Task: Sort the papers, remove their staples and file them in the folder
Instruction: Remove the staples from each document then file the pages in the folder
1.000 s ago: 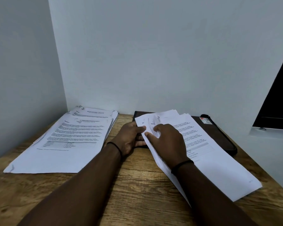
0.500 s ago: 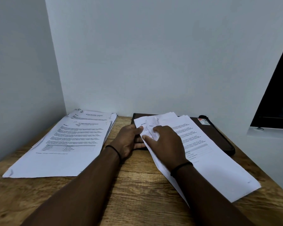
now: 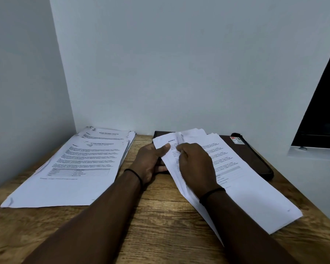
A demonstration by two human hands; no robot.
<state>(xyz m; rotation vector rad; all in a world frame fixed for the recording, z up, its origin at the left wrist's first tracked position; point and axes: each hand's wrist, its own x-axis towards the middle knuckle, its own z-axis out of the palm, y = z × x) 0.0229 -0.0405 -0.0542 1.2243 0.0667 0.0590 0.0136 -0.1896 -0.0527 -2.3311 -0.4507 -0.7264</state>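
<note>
A stapled bundle of printed papers (image 3: 242,187) lies slanted over the dark brown folder (image 3: 253,159) on the right of the wooden desk. My left hand (image 3: 151,162) grips the bundle's top left corner, thumb on top of the sheet. My right hand (image 3: 194,164) lies on the bundle just right of that corner, its fingers curled and pinching at the paper there. The staple itself is hidden by my fingers. A second stack of papers (image 3: 74,168) lies flat at the left.
The wooden desk (image 3: 156,225) stands in a corner between two grey walls. The folder carries a small red label (image 3: 234,140) at its far right. A dark window opening (image 3: 324,115) is at the right.
My left thumb has slid a little further onto the corner of the bundle. My right fingers stay at the same spot. The view has shifted slightly.
</note>
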